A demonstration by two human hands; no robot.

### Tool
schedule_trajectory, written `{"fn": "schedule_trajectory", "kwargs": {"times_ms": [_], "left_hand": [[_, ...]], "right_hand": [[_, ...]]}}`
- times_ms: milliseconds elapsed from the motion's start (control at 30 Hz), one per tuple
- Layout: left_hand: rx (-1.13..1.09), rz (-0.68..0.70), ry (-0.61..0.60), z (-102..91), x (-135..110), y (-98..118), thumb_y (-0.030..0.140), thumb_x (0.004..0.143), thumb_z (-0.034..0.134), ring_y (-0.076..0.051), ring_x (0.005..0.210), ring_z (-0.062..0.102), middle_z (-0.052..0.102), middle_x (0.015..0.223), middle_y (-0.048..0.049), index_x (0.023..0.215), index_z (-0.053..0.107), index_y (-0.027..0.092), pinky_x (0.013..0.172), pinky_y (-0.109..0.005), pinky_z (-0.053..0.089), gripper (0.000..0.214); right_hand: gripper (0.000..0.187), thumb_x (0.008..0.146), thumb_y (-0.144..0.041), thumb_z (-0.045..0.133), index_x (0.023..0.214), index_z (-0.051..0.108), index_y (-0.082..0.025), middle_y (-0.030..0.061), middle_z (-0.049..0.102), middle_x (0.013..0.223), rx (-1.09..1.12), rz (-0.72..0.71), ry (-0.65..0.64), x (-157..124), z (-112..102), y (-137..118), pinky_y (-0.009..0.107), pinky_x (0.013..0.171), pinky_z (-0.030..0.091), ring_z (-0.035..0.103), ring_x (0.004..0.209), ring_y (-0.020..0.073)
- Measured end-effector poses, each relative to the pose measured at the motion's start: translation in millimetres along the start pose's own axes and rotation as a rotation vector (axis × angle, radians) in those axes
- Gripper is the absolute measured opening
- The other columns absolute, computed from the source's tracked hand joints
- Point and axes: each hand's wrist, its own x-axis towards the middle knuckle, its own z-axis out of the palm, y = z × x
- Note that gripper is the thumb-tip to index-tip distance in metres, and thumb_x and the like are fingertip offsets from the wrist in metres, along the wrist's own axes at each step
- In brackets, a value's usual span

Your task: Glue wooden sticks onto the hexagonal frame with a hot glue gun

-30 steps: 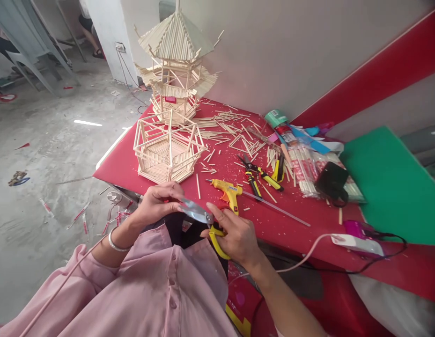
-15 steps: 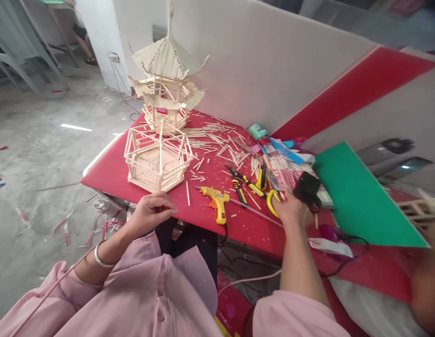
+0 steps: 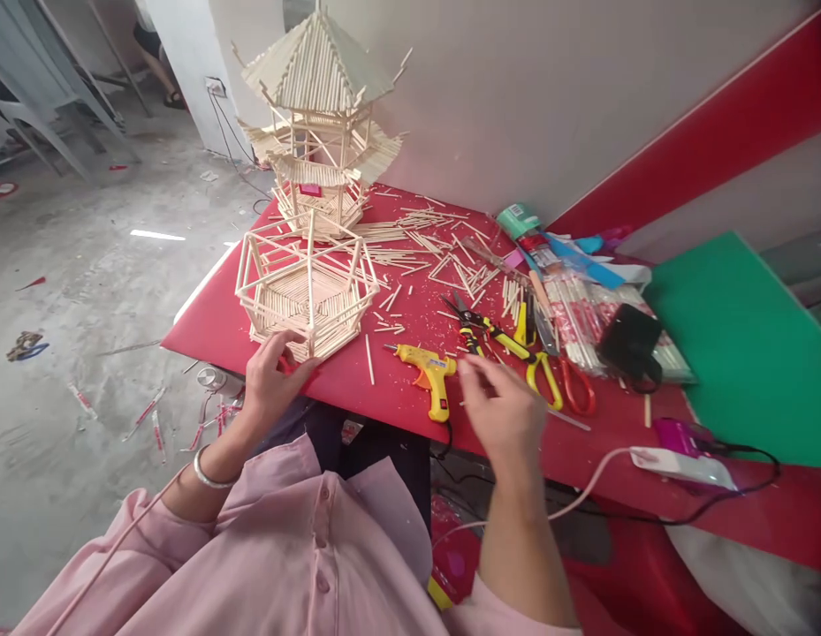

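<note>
My left hand (image 3: 270,378) rests at the front edge of a hexagonal stick frame (image 3: 304,287) on the red table (image 3: 211,322). Its fingers pinch a small red piece against the frame's base. My right hand (image 3: 504,413) hovers over the table with its fingers apart, holding nothing and slightly blurred. It is between a yellow glue gun (image 3: 431,368) on its left and scissors with yellow and red handles (image 3: 559,384) lying on its right.
A tall stick pagoda (image 3: 317,115) stands behind the frame. Loose sticks (image 3: 423,252), yellow-handled pliers (image 3: 493,331), packs of sticks (image 3: 575,309), a black object (image 3: 630,340), a green board (image 3: 734,344) and a pink device with cables (image 3: 681,439) crowd the table.
My right hand carried the scissors to the right, laid them down by the stick packs and came back empty. My left hand moved forward to the hexagonal frame.
</note>
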Motion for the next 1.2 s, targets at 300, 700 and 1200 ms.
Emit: {"fn": "schedule_trajectory", "kwargs": {"times_ms": [300,700,1200], "left_hand": [[0.016,0.069,-0.017,4.6,5,-2,0.026,0.085,0.065,-0.009,0.057,0.055,0.066,0.071,-0.0002,0.071,0.067,0.019,0.055,-0.02,0.043,0.015],[-0.268,-0.087,-0.268,-20.5,17,-23,0.037,0.079,0.075,-0.018,0.073,0.068,0.073,0.08,-0.0072,0.078,0.073,0.016,0.066,-0.027,0.055,0.021],[-0.477,-0.321,-0.495,-27.8,30,-26,0.042,0.068,0.085,-0.016,0.059,0.066,0.073,0.078,-0.0084,0.085,0.077,0.014,0.049,-0.024,0.055,0.034]], "right_hand": [[0.02,0.094,-0.022,0.051,0.099,0.069,-0.016,0.0121,0.071,0.092,-0.311,-0.021,-0.594,-8,49,-119,0.027,0.06,0.045,0.07,0.077,0.0212],[0.024,0.078,-0.042,0.067,0.08,0.067,-0.018,0.0037,0.073,0.075,1.057,0.76,-0.824,-13,66,-134,0.018,0.045,0.044,0.067,0.059,0.0126],[0.012,0.076,-0.021,0.076,0.071,0.067,-0.014,0.0013,0.073,0.068,1.401,1.118,-0.85,9,96,-154,0.013,0.039,0.045,0.06,0.047,0.0054]]}}
